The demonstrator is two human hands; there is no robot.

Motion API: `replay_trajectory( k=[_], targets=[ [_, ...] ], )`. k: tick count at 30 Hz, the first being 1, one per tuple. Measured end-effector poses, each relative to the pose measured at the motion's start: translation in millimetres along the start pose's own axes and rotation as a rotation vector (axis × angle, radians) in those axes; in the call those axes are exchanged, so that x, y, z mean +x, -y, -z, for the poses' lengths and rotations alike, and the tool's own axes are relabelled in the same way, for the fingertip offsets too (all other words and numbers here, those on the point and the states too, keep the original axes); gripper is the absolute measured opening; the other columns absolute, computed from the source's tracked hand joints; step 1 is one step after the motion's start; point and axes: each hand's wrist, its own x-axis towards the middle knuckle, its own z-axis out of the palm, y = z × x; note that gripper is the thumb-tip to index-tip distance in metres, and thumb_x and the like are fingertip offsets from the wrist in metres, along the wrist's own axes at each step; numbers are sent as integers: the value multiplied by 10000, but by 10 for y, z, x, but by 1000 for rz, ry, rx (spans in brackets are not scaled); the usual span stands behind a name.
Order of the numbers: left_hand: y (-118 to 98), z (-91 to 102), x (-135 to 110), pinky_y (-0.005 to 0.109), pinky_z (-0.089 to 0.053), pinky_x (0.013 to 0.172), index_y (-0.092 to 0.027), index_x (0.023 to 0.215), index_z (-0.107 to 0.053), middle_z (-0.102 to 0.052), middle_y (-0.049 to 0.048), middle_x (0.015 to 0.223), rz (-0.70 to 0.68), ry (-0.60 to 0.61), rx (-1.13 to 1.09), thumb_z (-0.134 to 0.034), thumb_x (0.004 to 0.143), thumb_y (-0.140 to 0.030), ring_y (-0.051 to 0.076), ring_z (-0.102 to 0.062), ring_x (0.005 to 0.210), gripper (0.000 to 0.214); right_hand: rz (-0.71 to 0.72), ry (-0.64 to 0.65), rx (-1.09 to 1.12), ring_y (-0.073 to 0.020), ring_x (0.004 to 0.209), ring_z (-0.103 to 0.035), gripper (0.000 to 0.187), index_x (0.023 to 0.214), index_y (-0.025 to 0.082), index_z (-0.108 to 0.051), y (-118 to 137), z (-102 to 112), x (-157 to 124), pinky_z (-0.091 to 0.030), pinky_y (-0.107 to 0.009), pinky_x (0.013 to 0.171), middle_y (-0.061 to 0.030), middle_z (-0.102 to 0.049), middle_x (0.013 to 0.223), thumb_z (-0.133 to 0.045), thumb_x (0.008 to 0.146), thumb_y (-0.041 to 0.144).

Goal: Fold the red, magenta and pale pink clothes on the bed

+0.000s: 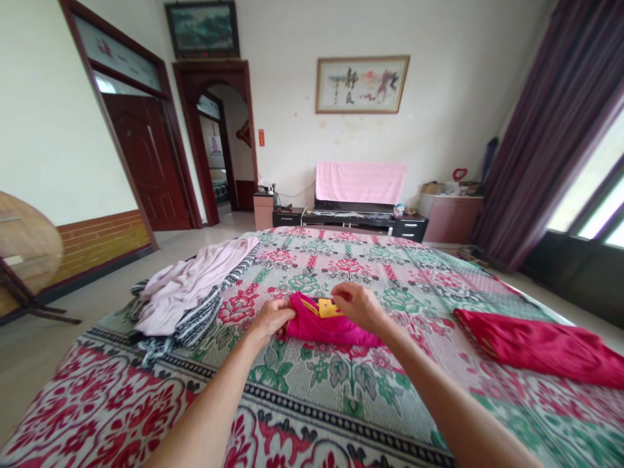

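A folded magenta garment [316,330] with a yellow patch [327,307] near its top edge lies on the flowered bedspread [351,390] in front of me. My left hand [273,320] is closed on the garment's left end, its fingers pinching the cloth. Just above the garment's right part is my right hand [358,302], with bent fingers close to the yellow patch. Whether those fingertips grip the cloth is too small to make out.
To the left lies a pile of pale pink cloth [190,279] over black-and-white patterned fabric [195,318]. A folded red garment [546,348] lies at the right. Beyond the bedspread stand a low black cabinet [409,229] and a screen draped with a pink towel [361,182].
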Motion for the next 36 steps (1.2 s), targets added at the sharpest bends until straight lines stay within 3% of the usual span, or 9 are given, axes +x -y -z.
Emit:
replay_trajectory(
  k=[2,4,8,14,20,29,33,36],
  targets=[
    [14,16,1,184,-273,373,-126,851,-631,-532,-59,479,-6,16,-15,-573,619,-219,68,-416,366,257,112,45,45,-108,654,-556,192,723,190,-645,232,-203,-24,-395,-216,614,-18,-648,723,-496,797,285],
    [32,37,5,187,-289,381,-127,872,-626,-544,-57,499,-18,42,-39,-588,627,-239,66,-424,373,273,125,80,28,-102,598,-526,200,686,193,-633,356,-376,-51,-362,-219,565,-8,-626,670,-552,776,351],
    [63,85,13,186,-311,400,-118,872,-623,-573,-46,555,-39,115,-114,-640,616,-263,55,-438,395,294,116,92,54,-99,585,-512,195,627,189,-636,321,-545,-60,-339,-216,558,-2,-621,638,-551,768,293],
    [60,107,13,193,-327,400,-106,930,-612,-588,-39,568,-3,118,-151,-665,606,-273,62,-454,392,369,-28,96,176,-116,621,-551,219,682,181,-692,199,-523,-49,-361,-210,568,-1,-661,674,-514,774,269],
    [32,116,-9,181,-274,384,-126,813,-618,-495,-60,434,-21,6,-31,-604,674,-326,66,-410,378,244,-46,85,163,-125,626,-561,199,686,191,-696,240,-528,-75,-372,-217,581,0,-669,671,-517,754,246],
    [-40,102,-65,191,-263,415,-158,805,-645,-505,-65,460,-34,51,116,-651,650,-367,74,-420,417,261,-34,60,204,-92,545,-495,203,653,180,-661,203,-523,-87,-330,-197,517,20,-613,595,-523,770,272],
    [-45,72,-50,200,-256,428,-171,638,-573,-447,-69,436,-83,-50,106,-593,684,-398,75,-388,417,232,-43,62,177,-95,559,-507,218,672,174,-670,196,-563,-75,-329,-199,525,18,-627,613,-533,781,304],
    [-31,54,-20,209,-292,477,-178,593,-581,-493,-44,475,-121,-159,274,-576,691,-380,100,-450,486,224,-31,48,132,-102,567,-523,203,668,172,-674,245,-602,-83,-337,-207,541,5,-647,629,-538,780,273]
  ],
)
